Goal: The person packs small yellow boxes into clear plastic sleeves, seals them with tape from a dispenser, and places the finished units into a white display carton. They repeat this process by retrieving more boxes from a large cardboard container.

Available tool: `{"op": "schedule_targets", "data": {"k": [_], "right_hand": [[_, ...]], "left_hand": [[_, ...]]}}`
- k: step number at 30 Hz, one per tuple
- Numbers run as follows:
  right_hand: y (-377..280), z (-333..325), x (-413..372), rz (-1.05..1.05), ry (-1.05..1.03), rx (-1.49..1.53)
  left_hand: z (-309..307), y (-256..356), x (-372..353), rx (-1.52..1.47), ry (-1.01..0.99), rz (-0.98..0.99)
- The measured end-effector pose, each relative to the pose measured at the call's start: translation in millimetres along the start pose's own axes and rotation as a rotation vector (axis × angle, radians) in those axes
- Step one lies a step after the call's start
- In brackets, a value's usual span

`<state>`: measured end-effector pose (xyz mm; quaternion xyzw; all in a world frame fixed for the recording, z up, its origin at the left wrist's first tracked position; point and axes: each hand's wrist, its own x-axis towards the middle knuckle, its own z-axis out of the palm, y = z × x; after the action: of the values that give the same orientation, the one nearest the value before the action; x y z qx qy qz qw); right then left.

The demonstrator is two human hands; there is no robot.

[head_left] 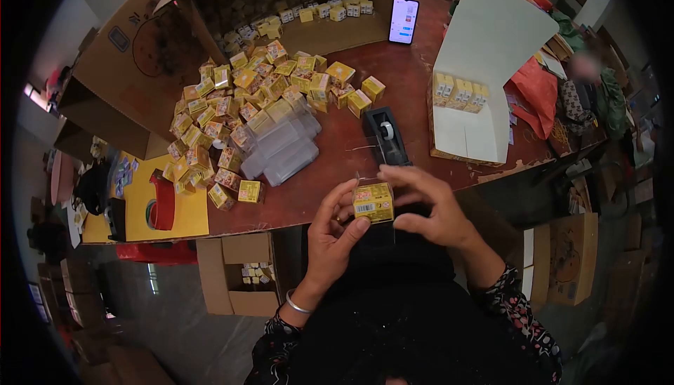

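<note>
- While the fingers [354, 229] of both hands pinch it, the small yellow box [373, 201] sits at lower centre of the frame, just off the tabletop [414, 83] edge. The left hand [335, 234] grips from below and the left, and the right hand [428, 209] curls over the top and right side.
- Its barcode face tilts up toward the camera. The box is nearly cubic, and its slightly longer axis seems to run left to right across the frame.
- Clear film appears to surround it, too faint to confirm.
- A tape dispenser [385, 136] stands just above the hands.
- The work looks early. Only a short row of boxes stands in the white carton [477, 139] at upper right, while a large heap [239, 104] lies loose at upper left beside clear plastic cases [284, 150].
</note>
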<state>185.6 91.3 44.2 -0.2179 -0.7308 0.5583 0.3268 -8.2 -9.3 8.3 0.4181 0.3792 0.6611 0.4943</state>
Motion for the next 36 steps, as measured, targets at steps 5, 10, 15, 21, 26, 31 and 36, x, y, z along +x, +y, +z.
{"op": "schedule_targets", "data": {"k": [5,10,15,21,26,31,36], "right_hand": [[34,37,-25,0.039,0.174,0.2],[48,48,-43,0.107,0.161,0.221],[64,65,-59,0.155,0.22,0.387],[70,52,-60,0.112,0.055,0.314],[49,47,-54,0.255,-0.006,0.298],[36,37,-46,0.273,-0.063,0.118],[34,32,-37,0.274,-0.036,0.073]], "left_hand": [[-3,-19,-13,-0.014,-0.075,-0.055],[-18,-40,-30,0.103,-0.052,-0.084],[-18,-54,-49,-0.109,0.072,-0.167],[-26,-51,-57,0.002,-0.026,-0.191],[-25,-40,-54,0.072,-0.067,-0.178],[-19,-20,-43,0.242,-0.084,-0.225],[-16,-17,-36,0.399,-0.045,-0.153]]}}
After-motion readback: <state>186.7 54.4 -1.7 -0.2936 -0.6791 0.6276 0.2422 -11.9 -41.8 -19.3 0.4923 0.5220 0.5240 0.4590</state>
